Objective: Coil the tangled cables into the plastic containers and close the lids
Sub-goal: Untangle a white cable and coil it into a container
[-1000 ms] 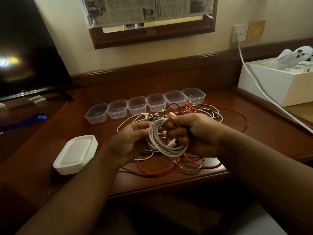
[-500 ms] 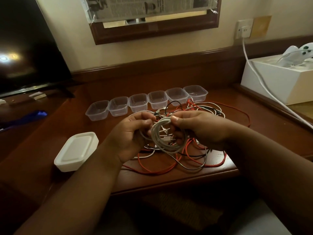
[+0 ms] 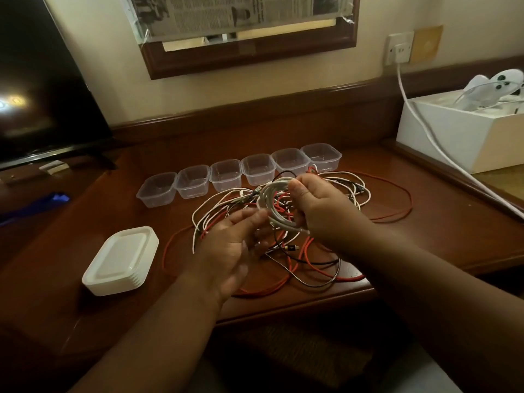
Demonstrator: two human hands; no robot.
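Polished dark wooden desk [image 3: 425, 222], glossy. Loose tangle of red, white and black cables [image 3: 326, 251] sprawled at centre. Six clear plastic containers [image 3: 226, 174] rowed behind, lidless. Stacked white ribbed lids [image 3: 122, 262] left. Right hand [image 3: 320, 211] pinching round white cable coil [image 3: 273, 205] above tangle; left hand [image 3: 232, 248] relaxed, fingers straight, just beside coil.

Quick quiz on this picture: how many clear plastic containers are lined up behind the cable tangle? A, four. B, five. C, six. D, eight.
C: six open clear containers stand side by side in one row on the desk, behind the cable tangle, all empty.
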